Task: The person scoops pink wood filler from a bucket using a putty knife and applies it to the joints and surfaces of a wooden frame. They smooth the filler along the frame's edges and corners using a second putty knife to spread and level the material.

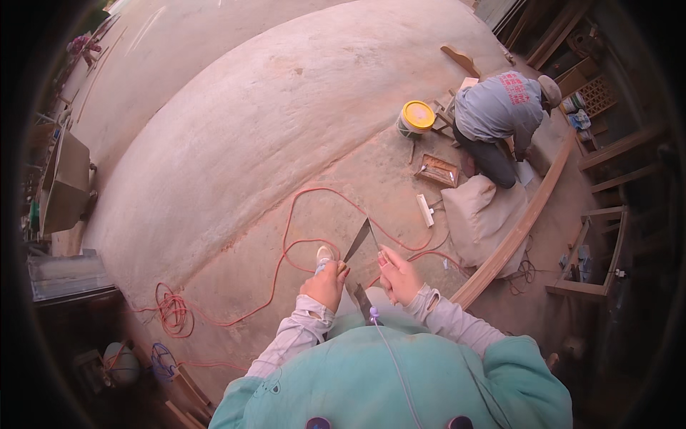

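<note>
In front of my body, my left hand [325,285] is closed round the light-brown handle of a dark, flat-bladed tool [357,242], its blade pointing up and away to the right. My right hand [399,276] is closed on a thin, narrow tool [374,237]. The far tips of the two tools meet, or nearly meet, in a peak between my hands. Which kind of tools they are is too small to tell. A dark strip shows below, between my wrists; I cannot make out what it is.
An orange-red cord [277,264] loops over the concrete floor, coiled at left. At right, a person in grey [496,107] bends beside a yellow-lidded bucket [417,116], a wooden tray [437,171] and a pale sack [480,214]. A long wooden board [518,229] runs past the sack.
</note>
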{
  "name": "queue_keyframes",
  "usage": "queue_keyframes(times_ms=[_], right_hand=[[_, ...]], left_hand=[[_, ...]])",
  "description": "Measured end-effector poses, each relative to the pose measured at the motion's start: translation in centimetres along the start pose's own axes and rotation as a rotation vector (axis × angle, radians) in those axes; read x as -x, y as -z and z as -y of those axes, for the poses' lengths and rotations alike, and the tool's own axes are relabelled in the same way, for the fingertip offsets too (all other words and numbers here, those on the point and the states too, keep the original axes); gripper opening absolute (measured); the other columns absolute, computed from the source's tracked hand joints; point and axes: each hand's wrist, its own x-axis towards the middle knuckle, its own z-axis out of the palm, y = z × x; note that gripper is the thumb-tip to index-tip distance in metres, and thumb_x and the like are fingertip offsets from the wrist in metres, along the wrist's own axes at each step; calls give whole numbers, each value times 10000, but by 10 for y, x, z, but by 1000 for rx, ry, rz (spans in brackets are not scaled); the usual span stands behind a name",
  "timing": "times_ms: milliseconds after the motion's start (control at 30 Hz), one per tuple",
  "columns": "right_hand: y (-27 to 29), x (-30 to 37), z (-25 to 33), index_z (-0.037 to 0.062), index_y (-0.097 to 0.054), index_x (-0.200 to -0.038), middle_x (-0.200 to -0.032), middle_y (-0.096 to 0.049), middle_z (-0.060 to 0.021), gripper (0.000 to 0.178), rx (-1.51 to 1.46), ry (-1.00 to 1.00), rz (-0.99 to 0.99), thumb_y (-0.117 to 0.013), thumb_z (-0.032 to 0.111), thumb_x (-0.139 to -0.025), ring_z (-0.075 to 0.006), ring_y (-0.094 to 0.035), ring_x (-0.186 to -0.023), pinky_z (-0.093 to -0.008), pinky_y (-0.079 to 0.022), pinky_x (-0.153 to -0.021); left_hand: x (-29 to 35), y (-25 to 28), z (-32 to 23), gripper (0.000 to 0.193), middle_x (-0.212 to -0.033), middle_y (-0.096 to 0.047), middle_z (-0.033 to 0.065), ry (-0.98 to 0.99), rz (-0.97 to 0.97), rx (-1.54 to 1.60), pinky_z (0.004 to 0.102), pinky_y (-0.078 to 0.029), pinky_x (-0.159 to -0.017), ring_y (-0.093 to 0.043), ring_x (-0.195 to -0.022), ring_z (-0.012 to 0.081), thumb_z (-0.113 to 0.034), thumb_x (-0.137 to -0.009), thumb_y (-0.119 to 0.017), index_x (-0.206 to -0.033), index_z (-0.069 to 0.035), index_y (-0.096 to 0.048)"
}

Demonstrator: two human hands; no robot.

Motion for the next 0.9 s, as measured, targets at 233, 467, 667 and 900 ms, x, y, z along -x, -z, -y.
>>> queue_keyframes(times_ms=[233,467,667,900], right_hand=[[35,-76,48,95,-451,-1289,-705,-555,-57,377,633,389,-448,-506,245,-948,-190,-566,-534,-338,-457,-477],[75,-165,110,128,-489,-987,-791,-620,-103,149,1268,219,-516,-551,194,-870,-340,-637,-674,-471,-496,-569],[186,-271,183,128,-519,-1082,-830,-639,-138,235,1081,330,-236,-554,214,-866,-360,-640,-710,-465,-504,-611],[394,-455,169,32,-605,-960,-838,-640,-161,306,547,-4,-652,-714,213,-739,-322,-632,-787,-400,-488,-702]], left_hand=[[-117,70,-8,300,-813,-668,166,-62,75,-55,501,-493,-627,-644,-734,391,-396,-930,-510,-1021,-112,-542],[-246,62,-46,313,-800,-665,188,-45,246,-172,497,-498,-647,-646,-750,397,-393,-948,-479,-1026,-93,-526],[-432,46,-85,298,-811,-657,204,13,120,-137,502,-490,-663,-632,-762,416,-363,-927,-531,-999,-74,-541],[-630,-24,-108,301,-661,-539,-11,216,279,334,257,-451,-480,-537,-555,76,-326,-897,-643,-985,-54,-549]])
